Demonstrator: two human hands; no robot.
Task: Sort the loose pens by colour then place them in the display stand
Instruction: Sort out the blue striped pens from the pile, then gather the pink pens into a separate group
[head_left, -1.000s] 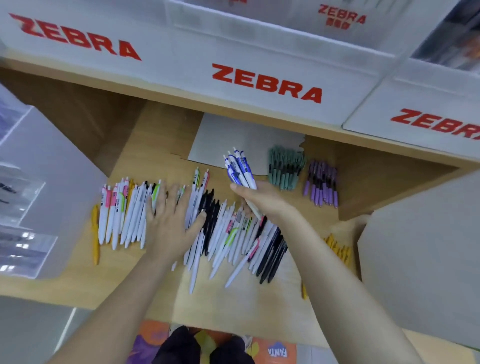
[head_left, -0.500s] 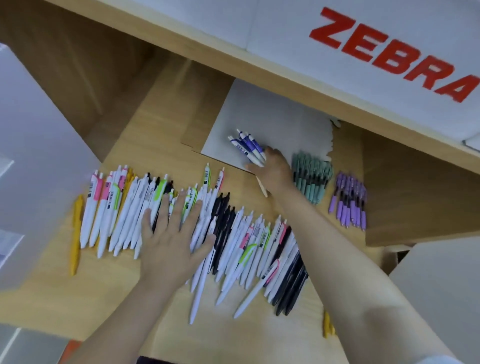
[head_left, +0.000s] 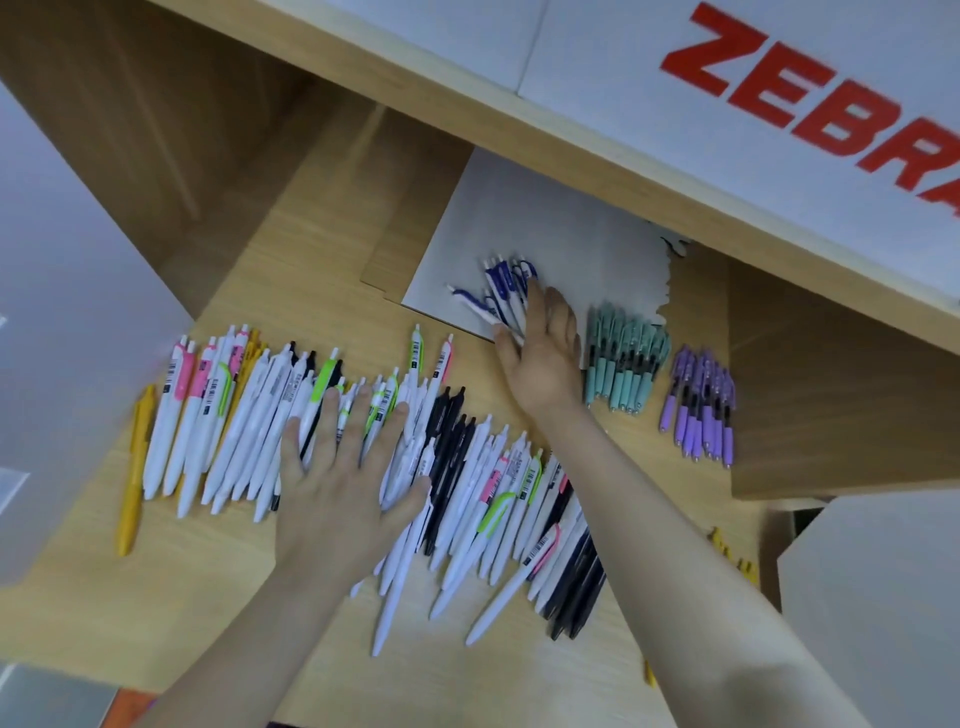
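In the head view, the left hand is laid flat, palm down, at centre frame, its fingers spread wide across the loose pens and nothing gripped. The right hand is stretched further up the frame, palm down with the fingers nearly straight and close together; the fingertips rest on a small cluster of blue-clipped pens, pressed rather than clasped. Both forearms are seen rising from the lower edge of the frame.

A pale wooden shelf surface is seen beneath everything, with wooden side walls at upper left and at right. A white sheet lies at upper centre, and the blue-clipped pens rest on its lower edge. A white panel with red lettering runs along the top right.

The loose pens are mostly white-bodied with pink, green or black accents, lined roughly side by side in a broad band across the middle. Black pens are mixed in just right of the left hand. A yellow pen lies at the band's left end. Teal pens are grouped just right of the right hand, and purple pens just right of those.
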